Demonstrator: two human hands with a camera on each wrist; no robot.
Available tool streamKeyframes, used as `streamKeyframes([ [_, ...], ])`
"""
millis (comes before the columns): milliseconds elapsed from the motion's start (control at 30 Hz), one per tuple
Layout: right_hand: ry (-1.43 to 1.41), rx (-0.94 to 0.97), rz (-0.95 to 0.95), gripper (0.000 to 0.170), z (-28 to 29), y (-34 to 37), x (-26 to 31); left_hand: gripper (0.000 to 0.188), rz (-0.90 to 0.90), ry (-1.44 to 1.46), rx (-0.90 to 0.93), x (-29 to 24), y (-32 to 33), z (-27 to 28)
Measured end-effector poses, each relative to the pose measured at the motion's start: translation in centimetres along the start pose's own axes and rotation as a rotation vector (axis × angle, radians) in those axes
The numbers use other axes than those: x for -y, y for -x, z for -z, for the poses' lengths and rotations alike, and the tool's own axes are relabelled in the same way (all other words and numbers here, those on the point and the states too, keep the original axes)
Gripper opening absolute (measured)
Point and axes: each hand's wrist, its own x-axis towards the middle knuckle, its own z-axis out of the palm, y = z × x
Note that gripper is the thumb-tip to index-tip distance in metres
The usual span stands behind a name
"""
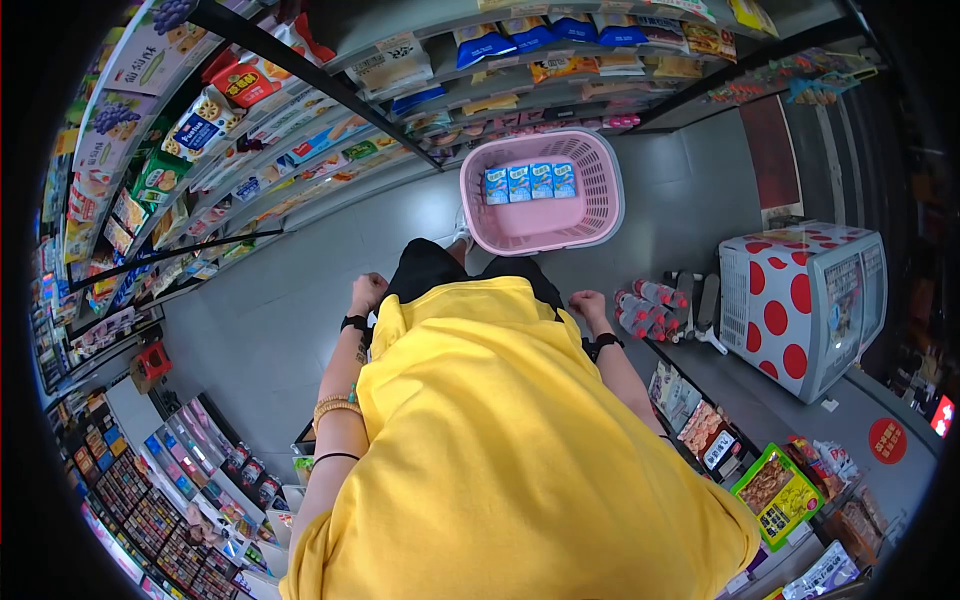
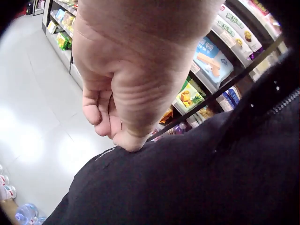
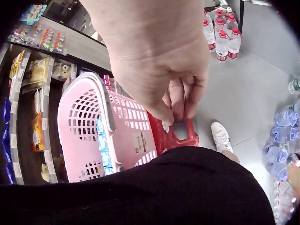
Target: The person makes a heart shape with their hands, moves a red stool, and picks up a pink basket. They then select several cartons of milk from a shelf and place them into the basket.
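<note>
My left hand (image 1: 369, 292) hangs beside the black shorts, its fingers loosely bent with nothing in them. Close up in the left wrist view, the same hand (image 2: 136, 79) is near the dark cloth. On the other side my right hand (image 1: 588, 304) hangs low with its fingers relaxed and holding nothing. In front of the legs stands a pink basket (image 1: 530, 238) with several blue cartons (image 1: 541, 181) in a row inside. The right wrist view has the fingertips of that hand (image 3: 157, 61) overlapping a red plastic piece with a loop (image 3: 190, 140) beside the basket.
Shelves with packaged snacks (image 1: 200, 130) line the front and left. Bottles with red caps (image 1: 648, 308) stand on the grey floor at the right, next to a red-dotted freezer (image 1: 780, 300). A counter with packs (image 1: 780, 495) lies behind right. A white shoe (image 3: 220, 136) is near the basket.
</note>
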Motion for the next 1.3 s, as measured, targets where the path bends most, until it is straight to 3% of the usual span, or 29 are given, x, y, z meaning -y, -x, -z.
streamKeyframes([
  [533, 0.076, -0.010, 0.004, 0.007, 0.7, -1.1, -0.3, 0.035, 0.039, 0.047, 0.035, 1.2, -1.4, -1.9],
  [1300, 0.039, 0.035, -0.007, 0.007, -0.1, -2.0, 1.9, 0.033, 0.065, 0.083, 0.049, 1.5, -1.4, -2.0],
])
